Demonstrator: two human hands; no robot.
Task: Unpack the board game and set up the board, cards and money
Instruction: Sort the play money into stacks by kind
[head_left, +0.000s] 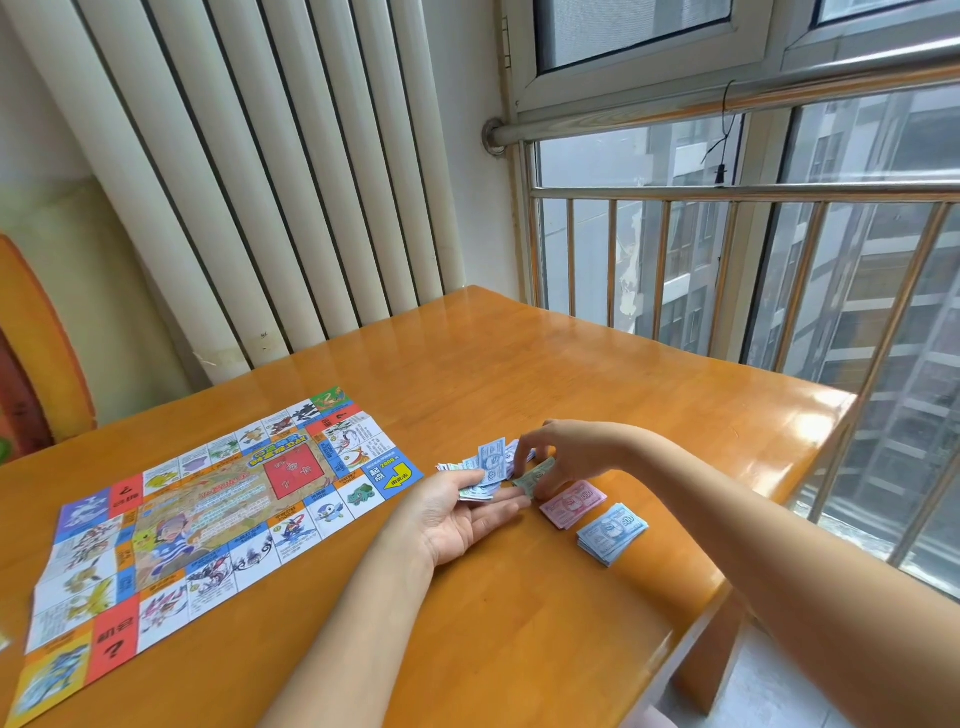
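Right fingers (549, 479) pinch a green note (531, 475) — left fingers (505, 508) clasp the fanned notes (488, 470).

You sat at a glossy orange-brown wooden table (545, 374) set in a corner. A tall white ribbed radiator (249, 182) covered the wall behind it. To your right, a metal railing (727, 249) ran before white-framed windows (649, 36), and daylight glared on the tabletop. Grey apartment blocks (857, 312) showed outside, and pale floor (779, 691) below.
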